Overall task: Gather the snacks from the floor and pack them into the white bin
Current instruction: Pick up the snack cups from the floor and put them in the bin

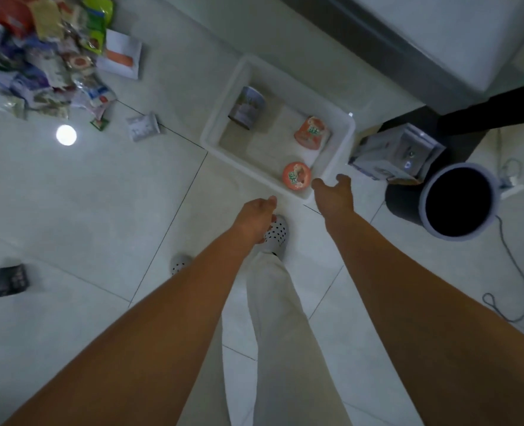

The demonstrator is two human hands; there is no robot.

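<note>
The bin (336, 155) sits on the floor (85, 195) ahead. A can (246, 107) lies in its far left end, with one snack cup (312, 132) by its right wall and another cup (296, 175) in its near corner. The snack pile (39, 53) lies far left, with a lone packet (143, 127) between pile and bin. A box (396, 155) and a wastebasket (457, 204) stand to the bin's right.

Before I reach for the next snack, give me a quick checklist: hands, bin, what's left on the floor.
1. Left hand free: ok, its grip holds nothing.
2. Right hand free: ok, open beside the white bin's near corner.
3. Room in the bin: ok, only a grey can and two orange cups inside.
4. Floor gathered: not ok, the snack pile, a white packet and a dark packet lie outside the bin.
5. Easy next pick: ok, the white packet lies alone, left of the bin.
6. Packets sealed: cannot tell, too blurred.
</note>
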